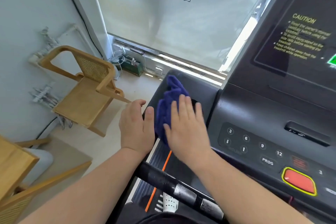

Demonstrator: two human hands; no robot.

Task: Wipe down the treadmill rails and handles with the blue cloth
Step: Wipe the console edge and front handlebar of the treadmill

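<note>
On left wing of treadmill console (254, 107): blue cloth (171, 96), bunched, lying on dark top surface. Over cloth's near part, right hand (187, 132) laid flat, fingers (183, 107) straight and spread, pressing down, not curled round it. At console's left edge, just beside cloth, left hand (136, 129): thumb on top, fingers curled over outer side, grasping edge. Below console, black handlebar (174, 185), untouched. Left of console, wooden chair (87, 85).
</note>
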